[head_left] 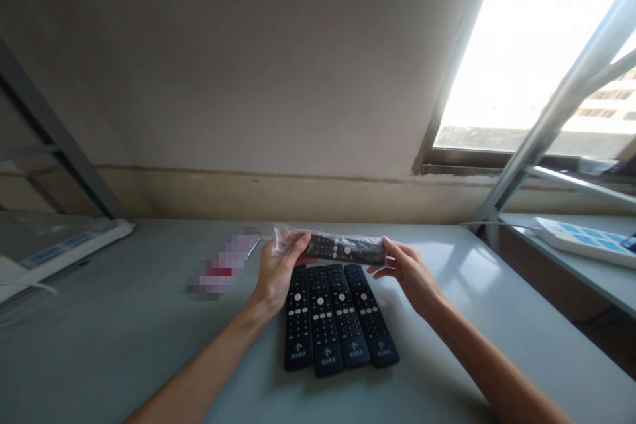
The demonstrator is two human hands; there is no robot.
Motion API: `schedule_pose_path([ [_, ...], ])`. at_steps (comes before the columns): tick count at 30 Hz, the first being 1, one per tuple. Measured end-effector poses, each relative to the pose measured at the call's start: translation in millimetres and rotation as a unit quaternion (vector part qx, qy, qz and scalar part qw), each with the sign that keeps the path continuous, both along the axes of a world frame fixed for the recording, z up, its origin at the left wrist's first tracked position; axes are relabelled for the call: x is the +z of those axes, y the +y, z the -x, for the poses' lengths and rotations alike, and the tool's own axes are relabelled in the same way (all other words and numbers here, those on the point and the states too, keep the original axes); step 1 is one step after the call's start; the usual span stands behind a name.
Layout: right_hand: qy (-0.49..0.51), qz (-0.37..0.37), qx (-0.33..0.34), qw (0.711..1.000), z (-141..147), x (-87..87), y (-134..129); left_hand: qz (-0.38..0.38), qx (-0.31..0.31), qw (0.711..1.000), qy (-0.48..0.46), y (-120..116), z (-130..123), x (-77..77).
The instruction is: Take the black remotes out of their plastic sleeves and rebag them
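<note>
**Two forearms (213,351) flanked four bare remotes (325,328) while a bagged remote (348,248) was held up between the hands**

Seen from the head camera, the only view, the forearms entered at the lower left and lower right of the frame, nearest the lens. They ran up to the left hand (275,278) and the right hand (410,271), either side of the lower centre.

The bagged remote lay crosswise between them, lifted above the table (124,318), just over the upper ends of the bare remotes in the picture. The left hand pinched its left part, thumb on top and fingers mostly hidden beneath; the right thumb and fingertips gripped its right end, the remaining fingers loosely curled below. Loose clear plastic (282,238) stuck out past the left thumb.

As for progress, four remotes lay close side by side at the lower centre, button faces up, slightly fanned, and no wrapping could be seen on them. The fifth was the only one in plastic, and since both hands had it off the table, its handling seemed unfinished. Whether the plastic was going on or coming off could not be told.

Left of the hands lay a pinkish item (226,265), too pixelated to identify.
</note>
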State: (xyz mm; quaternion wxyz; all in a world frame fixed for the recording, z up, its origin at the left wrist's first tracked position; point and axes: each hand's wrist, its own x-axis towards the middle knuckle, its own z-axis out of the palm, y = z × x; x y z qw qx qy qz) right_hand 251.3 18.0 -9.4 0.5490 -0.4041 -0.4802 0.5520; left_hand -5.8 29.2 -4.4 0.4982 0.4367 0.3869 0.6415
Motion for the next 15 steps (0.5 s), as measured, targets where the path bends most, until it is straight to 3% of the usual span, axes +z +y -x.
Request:
schedule_pose_path([
  [10,-0.018,-0.066,-0.182,0.981,3,-7.1,2,0.029,-0.067,0.997,-0.02,-15,-14,3.6],
  [15,0.025,-0.062,-0.196,0.978,-1,-6.7,5,0.069,-0.077,0.992,-0.068,-10,-10,2.0],
])
